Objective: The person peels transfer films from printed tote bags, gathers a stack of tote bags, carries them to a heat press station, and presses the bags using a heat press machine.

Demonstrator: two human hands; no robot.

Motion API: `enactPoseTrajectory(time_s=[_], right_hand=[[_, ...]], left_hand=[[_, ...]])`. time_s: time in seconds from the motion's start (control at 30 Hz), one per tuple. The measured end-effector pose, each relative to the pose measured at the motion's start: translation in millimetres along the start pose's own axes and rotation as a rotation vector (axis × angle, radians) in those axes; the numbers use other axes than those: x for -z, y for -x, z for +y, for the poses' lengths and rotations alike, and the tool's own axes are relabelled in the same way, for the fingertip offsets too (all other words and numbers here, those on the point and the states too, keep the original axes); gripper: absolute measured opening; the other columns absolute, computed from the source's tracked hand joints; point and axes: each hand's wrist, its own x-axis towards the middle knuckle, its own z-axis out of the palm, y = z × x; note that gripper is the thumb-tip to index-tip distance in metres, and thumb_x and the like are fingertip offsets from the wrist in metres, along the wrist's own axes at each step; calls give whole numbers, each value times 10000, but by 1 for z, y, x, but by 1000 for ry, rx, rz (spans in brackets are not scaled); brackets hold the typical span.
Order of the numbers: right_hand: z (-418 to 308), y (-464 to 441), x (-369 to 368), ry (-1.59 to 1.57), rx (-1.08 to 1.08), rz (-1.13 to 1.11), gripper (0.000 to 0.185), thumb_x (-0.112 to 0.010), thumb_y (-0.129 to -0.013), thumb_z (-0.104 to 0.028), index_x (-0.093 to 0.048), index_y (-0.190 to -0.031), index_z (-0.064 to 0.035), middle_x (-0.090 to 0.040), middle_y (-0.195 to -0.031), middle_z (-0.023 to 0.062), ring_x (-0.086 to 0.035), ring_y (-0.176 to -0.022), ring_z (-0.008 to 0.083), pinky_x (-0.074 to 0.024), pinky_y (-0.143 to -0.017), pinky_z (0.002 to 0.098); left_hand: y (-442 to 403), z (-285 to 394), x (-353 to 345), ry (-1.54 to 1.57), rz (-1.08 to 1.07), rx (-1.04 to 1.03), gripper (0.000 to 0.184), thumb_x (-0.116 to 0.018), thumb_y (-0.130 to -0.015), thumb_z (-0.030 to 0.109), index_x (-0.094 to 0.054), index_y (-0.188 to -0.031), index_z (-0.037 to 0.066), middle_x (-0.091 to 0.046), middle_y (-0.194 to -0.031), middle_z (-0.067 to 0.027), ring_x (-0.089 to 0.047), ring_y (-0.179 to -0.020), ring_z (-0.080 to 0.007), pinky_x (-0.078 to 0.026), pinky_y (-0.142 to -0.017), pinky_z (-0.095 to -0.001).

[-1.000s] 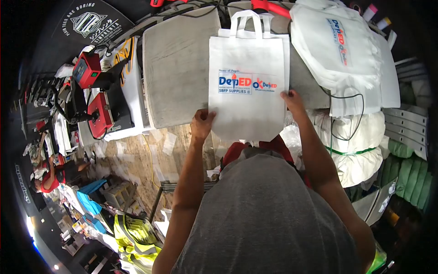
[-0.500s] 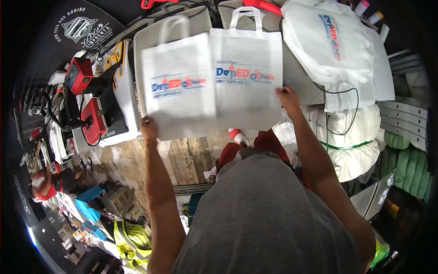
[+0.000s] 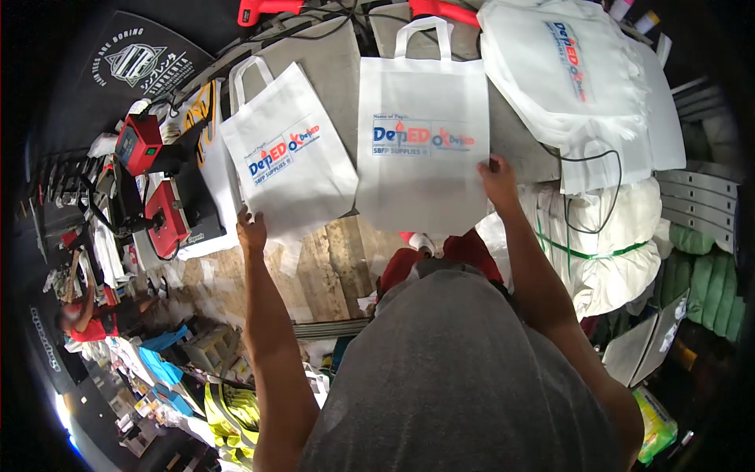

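Observation:
Two white printed tote bags lie side by side over the grey platens. My left hand (image 3: 252, 231) pinches the lower left edge of the left bag (image 3: 303, 185), which is tilted with its handle toward the upper left. The right bag (image 3: 425, 185) lies nearly straight, its handle pointing away from me. My right hand (image 3: 499, 179) has its fingers closed on that bag's right edge. Both bags show blue and red print facing up. Right of them sits a stack of similar printed white bags (image 3: 543, 86).
Two red heat tools (image 3: 267, 9) with black cables lie at the far edge. Red-and-black press units (image 3: 167, 214) stand at the left. A large white bundle (image 3: 609, 271) tied with green strap is at the right. Another person (image 3: 94, 326) is at the far left.
The two bags, one over the other a second ago, are now apart. My left hand has moved left with one bag, which has turned to a tilt. My right hand remains at the other bag.

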Motion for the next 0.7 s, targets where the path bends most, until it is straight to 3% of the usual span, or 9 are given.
enactPoseTrajectory(time_s=[0.07,0.13,0.17,0.23,0.33,0.43,0.57,0.63,0.7], right_hand=[[7,-3,2,27,103,76,392,-681,-833,-170,-571,-1149,34,-669,-959,124,-642,-821,178,-512,-748,321],[-24,2,18,-176,-113,-23,445,-676,-838,-159,-526,-1206,41,-661,-994,138,-645,-842,182,-518,-763,311],[-30,3,23,-175,-114,-24,445,-676,-838,-159,-526,-1206,41,-661,-994,138,-645,-842,182,-518,-763,311],[-41,1,28,-372,-217,-152,410,-669,-841,-148,-546,-1183,42,-665,-1002,148,-648,-867,192,-517,-765,307],[-56,0,22,-203,-118,-134,412,-673,-831,-144,-552,-1176,46,-668,-1008,149,-651,-886,199,-516,-787,315],[-32,-13,12,-19,74,-31,430,-685,-817,-158,-556,-1173,45,-672,-1003,151,-654,-893,214,-513,-809,335],[-27,-18,16,137,62,-46,457,-689,-809,-173,-548,-1196,24,-674,-1001,161,-657,-906,244,-508,-831,356],[-30,-19,22,43,111,-161,467,-684,-812,-176,-540,-1219,0,-676,-989,163,-659,-900,271,-511,-828,367],[-29,-21,22,73,60,-161,467,-679,-814,-168,-534,-1225,-1,-677,-983,160,-661,-892,267,-513,-822,367]], left_hand=[[-1,7,1,-64,127,-106,327,-607,-892,191,-601,-1178,32,-678,-1040,-182,-651,-961,-321,-505,-854,-395],[-2,18,4,158,104,-148,326,-640,-886,181,-605,-1178,40,-684,-1029,-155,-661,-942,-304,-521,-834,-369],[16,64,18,172,21,-134,307,-640,-896,158,-602,-1178,41,-681,-1018,-139,-671,-911,-253,-540,-766,-329],[35,103,5,344,-185,-184,244,-619,-913,94,-614,-1148,31,-687,-1008,-117,-675,-900,-203,-548,-756,-313],[59,173,-28,342,-333,-299,258,-652,-874,47,-615,-1127,15,-681,-1015,-108,-676,-878,-171,-555,-735,-288],[64,218,-70,438,-364,-430,282,-661,-841,29,-619,-1119,3,-672,-1026,-126,-689,-867,-194,-563,-732,-293],[50,269,-101,289,-382,-496,325,-645,-837,71,-599,-1154,12,-655,-1046,-182,-684,-885,-290,-559,-788,-356],[35,284,-113,167,-312,-601,343,-627,-842,132,-589,-1164,21,-608,-1140,-210,-613,-1034,-357,-510,-895,-412],[22,297,-119,71,-324,-605,356,-620,-848,160,-583,-1179,34,-588,-1174,-209,-590,-1070,-363,-500,-912,-422]])
